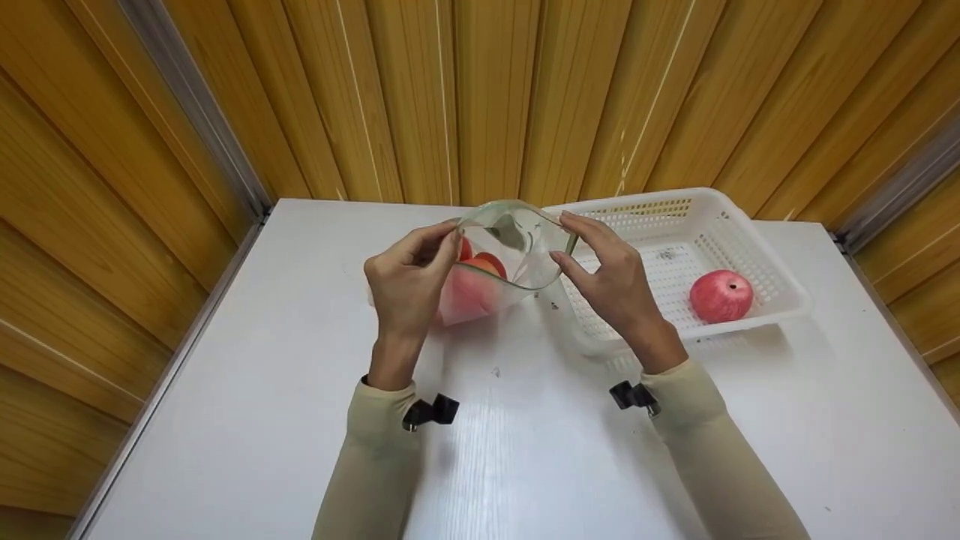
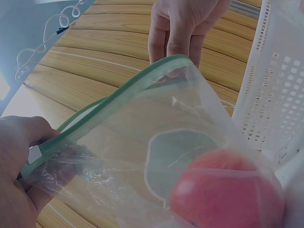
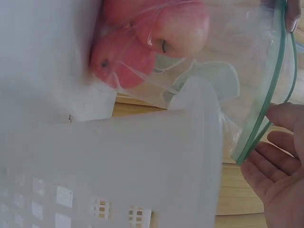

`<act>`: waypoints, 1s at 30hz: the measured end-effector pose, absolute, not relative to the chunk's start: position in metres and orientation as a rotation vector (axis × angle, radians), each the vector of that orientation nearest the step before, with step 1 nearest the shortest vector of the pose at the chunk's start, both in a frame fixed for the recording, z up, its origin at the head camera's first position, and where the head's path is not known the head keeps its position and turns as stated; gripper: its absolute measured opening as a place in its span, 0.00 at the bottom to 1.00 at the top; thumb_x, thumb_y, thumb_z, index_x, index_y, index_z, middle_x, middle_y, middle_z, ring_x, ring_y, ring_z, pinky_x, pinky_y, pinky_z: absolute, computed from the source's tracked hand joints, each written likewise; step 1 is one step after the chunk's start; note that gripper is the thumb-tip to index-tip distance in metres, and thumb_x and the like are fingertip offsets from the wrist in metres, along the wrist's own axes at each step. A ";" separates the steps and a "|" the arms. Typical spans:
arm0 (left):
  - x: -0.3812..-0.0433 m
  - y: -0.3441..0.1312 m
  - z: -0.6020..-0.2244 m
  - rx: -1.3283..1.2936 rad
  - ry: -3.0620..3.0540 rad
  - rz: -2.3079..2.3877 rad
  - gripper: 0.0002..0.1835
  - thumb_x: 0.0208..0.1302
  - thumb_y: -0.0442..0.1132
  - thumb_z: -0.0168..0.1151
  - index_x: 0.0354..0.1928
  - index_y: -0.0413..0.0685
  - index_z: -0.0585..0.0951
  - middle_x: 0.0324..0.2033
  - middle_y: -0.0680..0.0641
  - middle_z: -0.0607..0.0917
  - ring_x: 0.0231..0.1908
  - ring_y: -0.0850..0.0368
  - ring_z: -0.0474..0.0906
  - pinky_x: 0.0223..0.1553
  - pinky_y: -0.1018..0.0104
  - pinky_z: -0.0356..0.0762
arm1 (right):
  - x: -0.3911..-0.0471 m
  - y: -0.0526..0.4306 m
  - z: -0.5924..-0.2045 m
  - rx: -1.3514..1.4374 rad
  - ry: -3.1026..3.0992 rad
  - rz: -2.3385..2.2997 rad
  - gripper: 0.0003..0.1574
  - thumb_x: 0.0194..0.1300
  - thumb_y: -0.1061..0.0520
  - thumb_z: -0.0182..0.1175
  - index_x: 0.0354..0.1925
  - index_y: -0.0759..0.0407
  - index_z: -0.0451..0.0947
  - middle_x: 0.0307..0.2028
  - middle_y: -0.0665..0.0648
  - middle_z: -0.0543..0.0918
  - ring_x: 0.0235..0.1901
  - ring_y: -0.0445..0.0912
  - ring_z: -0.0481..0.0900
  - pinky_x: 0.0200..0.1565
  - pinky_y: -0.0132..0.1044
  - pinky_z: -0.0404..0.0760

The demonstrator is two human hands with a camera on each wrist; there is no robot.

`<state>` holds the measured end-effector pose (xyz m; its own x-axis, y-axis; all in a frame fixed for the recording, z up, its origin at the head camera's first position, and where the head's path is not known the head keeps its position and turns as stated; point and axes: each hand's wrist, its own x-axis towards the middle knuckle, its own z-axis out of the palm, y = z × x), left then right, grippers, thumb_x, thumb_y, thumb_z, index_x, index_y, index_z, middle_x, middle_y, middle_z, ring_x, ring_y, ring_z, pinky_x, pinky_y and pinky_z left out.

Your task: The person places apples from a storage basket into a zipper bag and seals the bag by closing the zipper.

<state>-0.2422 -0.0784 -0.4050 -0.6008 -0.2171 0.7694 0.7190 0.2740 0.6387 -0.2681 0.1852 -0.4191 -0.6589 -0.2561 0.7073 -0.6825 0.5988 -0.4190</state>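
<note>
Both hands, left hand and right hand, pinch the zip bag open over the counter, maybe two apples inside, white basket with another apple just beside.

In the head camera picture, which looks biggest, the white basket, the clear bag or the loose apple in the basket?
1. The white basket looks largest.
2. The clear bag, held at its rim by the left hand and right hand, comes next; being lifted nearer the camera may enlarge it slightly.
3. The loose apple looks smallest.
</note>
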 end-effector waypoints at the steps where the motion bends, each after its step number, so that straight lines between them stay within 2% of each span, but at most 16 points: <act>1: -0.242 -0.078 -0.405 -0.461 -1.729 -1.448 0.04 0.65 0.27 0.73 0.40 0.35 0.92 0.34 0.48 0.93 0.29 0.58 0.88 0.33 0.67 0.87 | -0.268 0.186 -0.419 0.740 -2.224 0.926 0.30 0.66 0.65 0.74 0.64 0.69 0.80 0.62 0.64 0.84 0.64 0.57 0.81 0.67 0.48 0.76; 13: -0.243 -0.077 -0.406 -0.471 -1.720 -1.444 0.04 0.65 0.26 0.72 0.41 0.35 0.92 0.34 0.48 0.93 0.30 0.57 0.88 0.33 0.68 0.87 | -0.261 0.202 -0.418 0.711 -2.201 0.917 0.32 0.64 0.66 0.76 0.64 0.70 0.80 0.62 0.63 0.84 0.62 0.56 0.82 0.64 0.46 0.79; 30: -0.243 -0.075 -0.406 -0.474 -1.729 -1.427 0.05 0.66 0.27 0.72 0.41 0.37 0.92 0.32 0.50 0.92 0.28 0.59 0.87 0.32 0.70 0.85 | -0.256 0.232 -0.422 0.636 -2.224 0.893 0.32 0.64 0.67 0.76 0.65 0.70 0.79 0.62 0.64 0.84 0.61 0.58 0.82 0.61 0.50 0.81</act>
